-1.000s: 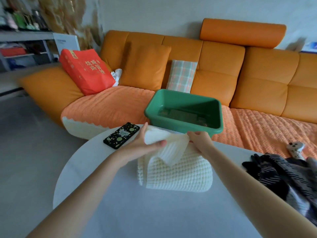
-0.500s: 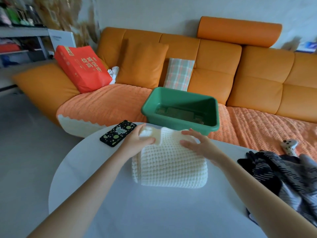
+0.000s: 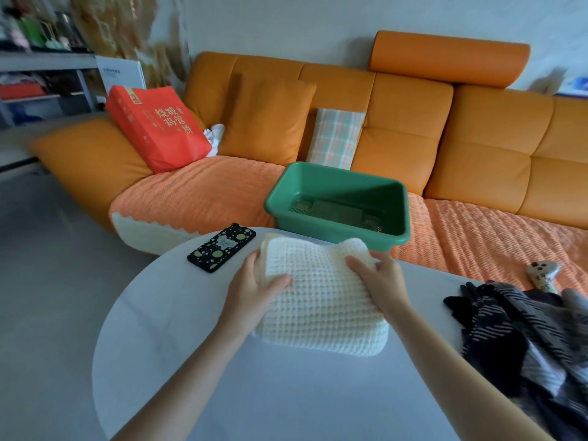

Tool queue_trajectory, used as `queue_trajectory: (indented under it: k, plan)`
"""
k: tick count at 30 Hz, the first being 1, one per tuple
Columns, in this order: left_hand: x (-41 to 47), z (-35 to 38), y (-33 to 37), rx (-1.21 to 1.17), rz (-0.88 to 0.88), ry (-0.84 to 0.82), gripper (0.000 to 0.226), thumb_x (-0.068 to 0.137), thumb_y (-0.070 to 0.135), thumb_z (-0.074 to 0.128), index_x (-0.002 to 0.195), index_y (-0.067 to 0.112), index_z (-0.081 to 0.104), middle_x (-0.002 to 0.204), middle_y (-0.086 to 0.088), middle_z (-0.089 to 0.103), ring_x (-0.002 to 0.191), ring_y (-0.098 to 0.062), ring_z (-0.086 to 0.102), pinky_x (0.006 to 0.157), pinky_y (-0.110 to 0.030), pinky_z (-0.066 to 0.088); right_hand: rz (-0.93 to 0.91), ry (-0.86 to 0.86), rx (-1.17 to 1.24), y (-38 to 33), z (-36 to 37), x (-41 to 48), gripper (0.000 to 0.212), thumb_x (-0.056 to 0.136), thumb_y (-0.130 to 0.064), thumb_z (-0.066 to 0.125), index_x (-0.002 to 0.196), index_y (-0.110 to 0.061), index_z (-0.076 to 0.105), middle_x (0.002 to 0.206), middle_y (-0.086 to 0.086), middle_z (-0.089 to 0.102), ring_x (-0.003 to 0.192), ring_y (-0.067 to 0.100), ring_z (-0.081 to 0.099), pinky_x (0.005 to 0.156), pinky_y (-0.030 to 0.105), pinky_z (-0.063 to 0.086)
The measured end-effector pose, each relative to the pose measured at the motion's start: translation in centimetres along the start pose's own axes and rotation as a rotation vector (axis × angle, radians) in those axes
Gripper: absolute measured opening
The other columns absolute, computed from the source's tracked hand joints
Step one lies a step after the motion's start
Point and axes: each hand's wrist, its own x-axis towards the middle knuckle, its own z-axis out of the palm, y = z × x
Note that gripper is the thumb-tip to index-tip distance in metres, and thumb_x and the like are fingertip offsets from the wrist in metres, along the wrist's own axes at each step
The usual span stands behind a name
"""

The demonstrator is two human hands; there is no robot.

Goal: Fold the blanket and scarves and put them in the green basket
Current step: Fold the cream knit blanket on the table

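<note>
Green basket [image 3: 305, 226] just beyond folded blanket [image 3: 321, 300]

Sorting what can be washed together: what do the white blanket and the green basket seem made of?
The white blanket: chunky waffle-knit yarn, soft, matte, shown by its raised grid; fibre unclear. The green basket: likely moulded plastic, smooth with slight sheen, perforated floor.

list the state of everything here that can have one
white blanket, folded on the table, gripped at both sides
left hand, grips the blanket's left edge
right hand, grips its far right corner
green basket, upright, empty
striped scarves, unfolded in a heap
phone, face down
</note>
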Motion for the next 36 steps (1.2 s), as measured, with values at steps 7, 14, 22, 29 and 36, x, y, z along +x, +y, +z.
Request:
queue_trajectory:
  k: [7, 14, 22, 29, 36]
  plan:
    - [6.5, 1.8, 3.5, 0.024, 0.147, 0.119, 0.059, 0.083, 0.028, 0.065, 0.135, 0.02, 0.039, 0.117, 0.004, 0.056, 0.091, -0.01, 0.06, 0.067, -0.024, 0.049, -0.138, 0.253, 0.151, -1.8, -0.4, 2.8, 0.057, 0.085, -0.042, 0.062, 0.133, -0.016, 0.043, 0.122, 0.002, 0.055, 0.104, 0.016, 0.055, 0.086, 0.035, 0.049]
    - [9.6, 2.9, -1.4, 0.35, -0.279, 0.066, 0.074, 0.077, 0.067, 0.05, 0.122, 0.009, 0.05, 0.116, -0.012, 0.059, 0.102, -0.029, 0.057, 0.086, -0.042, 0.049, 0.229, -0.181, 0.084, 0.3, 0.4, 4.1, 0.053, 0.091, -0.057, 0.042, 0.115, -0.01, 0.049, 0.099, 0.009, 0.064, 0.087, 0.023, 0.063, 0.077, 0.035, 0.052]
    - [6.0, 1.5, 0.1, 0.37, -0.373, -0.156, 0.094, 0.08, 0.073, 0.038, 0.141, 0.003, 0.026, 0.137, -0.014, 0.046, 0.121, -0.028, 0.048, 0.1, -0.04, 0.041, 0.273, -0.303, 0.004, 1.7, -1.6, -0.1, 0.065, 0.085, -0.064, 0.044, 0.118, -0.009, 0.055, 0.101, 0.009, 0.067, 0.09, 0.025, 0.066, 0.084, 0.04, 0.053]
    - [-1.8, -0.6, 0.5, 0.351, -0.324, -0.241, 0.091, 0.08, 0.069, 0.036, 0.146, 0.01, 0.015, 0.146, -0.01, 0.036, 0.128, -0.025, 0.042, 0.094, -0.031, 0.036, 0.19, -0.335, 0.112, 2.3, -3.5, -7.4, 0.045, 0.088, -0.054, 0.044, 0.114, -0.021, 0.057, 0.101, -0.003, 0.07, 0.088, 0.013, 0.068, 0.07, 0.021, 0.05]
    - [-5.1, -0.9, 0.4, 0.119, -0.123, -0.149, 0.076, 0.081, 0.05, 0.057, 0.145, 0.028, 0.02, 0.134, 0.015, 0.038, 0.117, -0.008, 0.044, 0.095, -0.027, 0.036, 0.107, -0.306, 0.248, 2.6, -3.6, -10.7, 0.074, 0.085, -0.037, 0.061, 0.145, -0.037, 0.017, 0.117, -0.012, 0.052, 0.093, 0.005, 0.059, 0.076, 0.021, 0.046]
